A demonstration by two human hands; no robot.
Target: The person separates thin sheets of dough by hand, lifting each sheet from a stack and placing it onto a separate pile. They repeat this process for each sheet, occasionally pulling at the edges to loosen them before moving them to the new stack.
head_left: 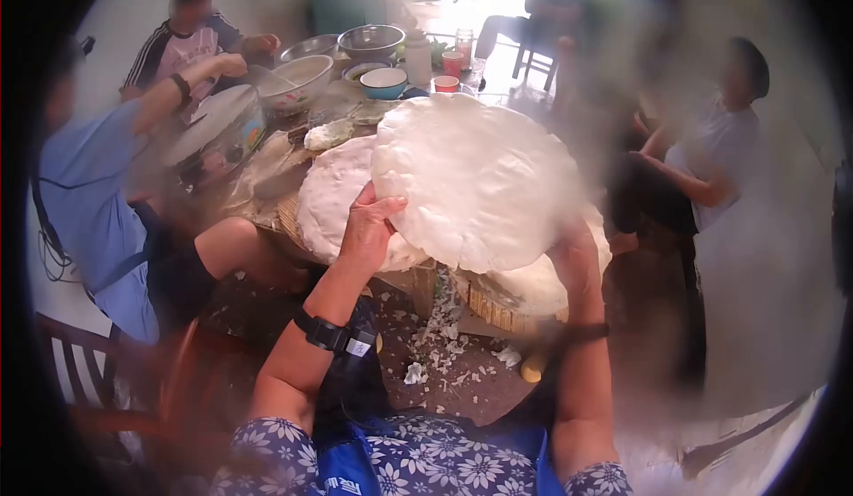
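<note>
A large, round, pale sheet of dough (480, 181) is held up and tilted before me. My left hand (369, 230) grips its lower left edge, thumb on the face and fingers behind. At the lower right edge, my right hand (573, 252) holds the same sheet; a blur hides its fingertips. Behind the sheet to the left, another round dough (333, 198) lies on a woven round mat (290, 221). Below the held sheet, on the right, a second round mat with a slatted rim (498, 311) carries more pale dough.
Bowls (371, 41), a large basin (298, 83), a blue bowl (384, 83) and red cups (452, 63) stand at the back. People sit at the left (98, 203), back left and right (720, 158). White scraps (444, 345) litter the floor. A wooden chair (169, 389) is at lower left.
</note>
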